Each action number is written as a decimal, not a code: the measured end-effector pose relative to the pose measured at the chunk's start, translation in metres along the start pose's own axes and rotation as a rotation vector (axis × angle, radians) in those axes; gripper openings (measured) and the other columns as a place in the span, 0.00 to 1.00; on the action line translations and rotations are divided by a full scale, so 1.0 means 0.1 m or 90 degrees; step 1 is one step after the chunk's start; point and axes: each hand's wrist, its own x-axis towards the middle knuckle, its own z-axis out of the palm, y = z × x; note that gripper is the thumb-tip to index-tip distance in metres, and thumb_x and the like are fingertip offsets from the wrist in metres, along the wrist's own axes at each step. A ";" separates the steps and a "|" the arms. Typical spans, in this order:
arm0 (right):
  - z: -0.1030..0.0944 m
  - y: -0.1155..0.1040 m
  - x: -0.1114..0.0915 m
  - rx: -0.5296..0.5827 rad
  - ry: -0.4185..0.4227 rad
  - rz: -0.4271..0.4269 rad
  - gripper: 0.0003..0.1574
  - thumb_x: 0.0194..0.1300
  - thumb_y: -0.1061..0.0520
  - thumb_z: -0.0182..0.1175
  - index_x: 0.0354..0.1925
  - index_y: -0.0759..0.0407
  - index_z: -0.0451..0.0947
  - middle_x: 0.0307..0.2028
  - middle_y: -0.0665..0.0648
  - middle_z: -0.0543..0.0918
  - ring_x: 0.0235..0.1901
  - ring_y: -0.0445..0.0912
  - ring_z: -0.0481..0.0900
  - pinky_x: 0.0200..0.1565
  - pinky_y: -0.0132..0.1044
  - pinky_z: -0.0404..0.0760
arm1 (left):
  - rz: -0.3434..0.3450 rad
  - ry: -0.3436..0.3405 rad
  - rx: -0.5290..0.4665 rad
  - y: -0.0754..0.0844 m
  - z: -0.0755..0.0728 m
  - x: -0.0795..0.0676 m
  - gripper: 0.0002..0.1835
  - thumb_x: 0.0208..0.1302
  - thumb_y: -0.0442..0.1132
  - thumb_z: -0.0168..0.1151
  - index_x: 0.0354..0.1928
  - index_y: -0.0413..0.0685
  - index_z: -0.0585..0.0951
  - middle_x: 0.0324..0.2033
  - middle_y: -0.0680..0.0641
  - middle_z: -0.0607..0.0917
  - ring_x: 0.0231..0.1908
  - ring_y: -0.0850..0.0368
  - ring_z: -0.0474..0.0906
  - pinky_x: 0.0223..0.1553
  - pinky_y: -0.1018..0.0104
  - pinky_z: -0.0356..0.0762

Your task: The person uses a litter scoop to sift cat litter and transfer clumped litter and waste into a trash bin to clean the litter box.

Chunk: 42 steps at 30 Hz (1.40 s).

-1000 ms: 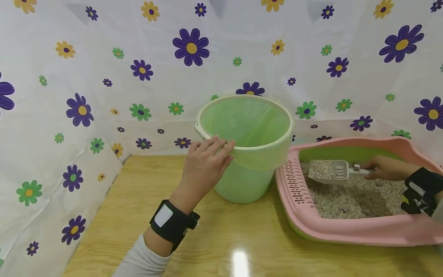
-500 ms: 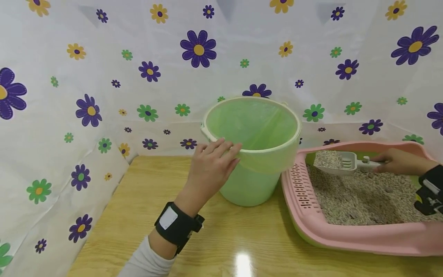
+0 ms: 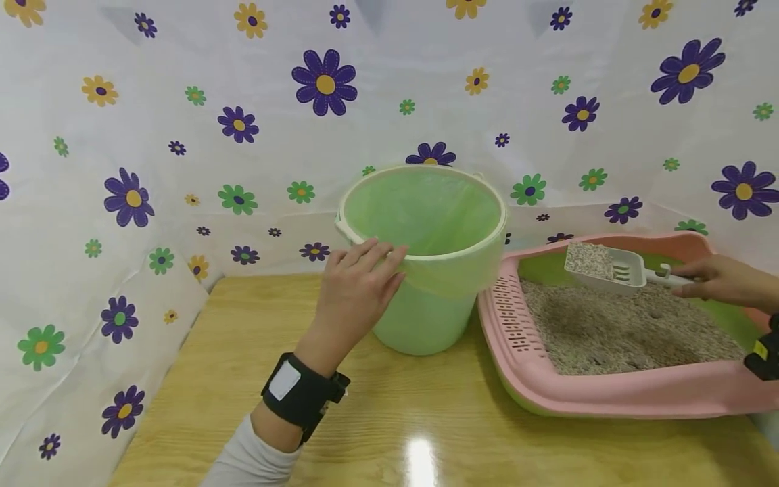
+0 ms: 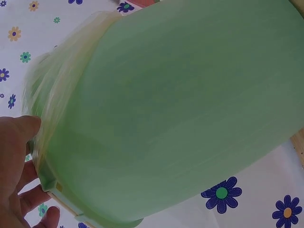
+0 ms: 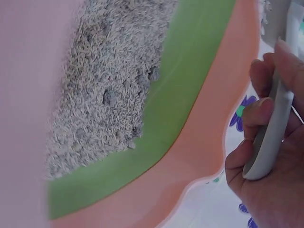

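Note:
My right hand (image 3: 724, 281) grips the handle of a pale grey slotted litter scoop (image 3: 633, 270), held above the litter and tilted, with a heap of pellet litter (image 3: 589, 260) at its front end. In the right wrist view the fingers of the right hand (image 5: 266, 123) wrap around the scoop's handle (image 5: 275, 133). Over the near-left rim of a green trash bin (image 3: 426, 318) lies my left hand (image 3: 359, 291), fingers across the rim. The left wrist view has its thumb (image 4: 31, 126) against the clear bag (image 4: 61, 71) that lines the bin.
A pink-rimmed litter box (image 3: 615, 396) with a green inside stands right of the bin, holding pellet litter (image 3: 627, 331) with some dark clumps. Both sit on a wooden table (image 3: 255, 338). Flower-printed sheeting (image 3: 274, 169) hangs behind and at the sides.
The right hand has raised the loaded scoop and shifted it right and back over the litter box. The left hand stays at the bin's rim; the head view has swung slightly.

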 end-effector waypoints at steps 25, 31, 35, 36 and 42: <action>0.13 0.04 -0.29 0.091 0.228 0.030 0.36 0.80 0.56 0.55 0.67 0.88 0.61 0.30 0.61 0.78 0.23 0.41 0.65 0.25 0.35 0.64 | -0.012 -0.019 -0.012 0.02 0.00 0.02 0.21 0.72 0.50 0.65 0.62 0.52 0.84 0.55 0.46 0.88 0.61 0.45 0.83 0.50 0.49 0.80; 0.27 0.04 -0.29 -0.088 0.362 0.017 0.27 0.66 0.64 0.67 0.56 0.84 0.75 0.34 0.82 0.81 0.20 0.56 0.76 0.21 0.45 0.71 | -0.017 -0.013 -0.020 0.02 0.01 -0.02 0.20 0.72 0.49 0.66 0.62 0.52 0.85 0.55 0.46 0.89 0.60 0.44 0.83 0.49 0.49 0.80; 0.31 0.04 -0.31 -0.093 0.395 0.003 0.26 0.64 0.66 0.68 0.54 0.83 0.76 0.39 0.85 0.80 0.23 0.63 0.78 0.23 0.52 0.76 | -0.017 -0.005 -0.020 0.03 0.02 -0.02 0.20 0.72 0.49 0.65 0.62 0.51 0.85 0.55 0.46 0.89 0.60 0.44 0.83 0.48 0.49 0.79; 0.32 0.03 -0.32 -0.081 0.396 0.000 0.26 0.65 0.66 0.68 0.54 0.84 0.76 0.39 0.85 0.80 0.23 0.62 0.78 0.23 0.51 0.76 | -0.018 -0.004 -0.020 0.03 0.02 -0.02 0.20 0.72 0.49 0.65 0.62 0.51 0.85 0.55 0.46 0.89 0.60 0.44 0.83 0.48 0.49 0.79; 0.28 0.00 -0.33 0.054 0.278 0.016 0.31 0.77 0.58 0.58 0.59 0.88 0.70 0.35 0.78 0.81 0.23 0.45 0.71 0.23 0.34 0.71 | -0.020 -0.001 -0.022 0.04 0.02 -0.02 0.21 0.72 0.49 0.66 0.62 0.50 0.84 0.54 0.45 0.89 0.60 0.43 0.82 0.49 0.49 0.79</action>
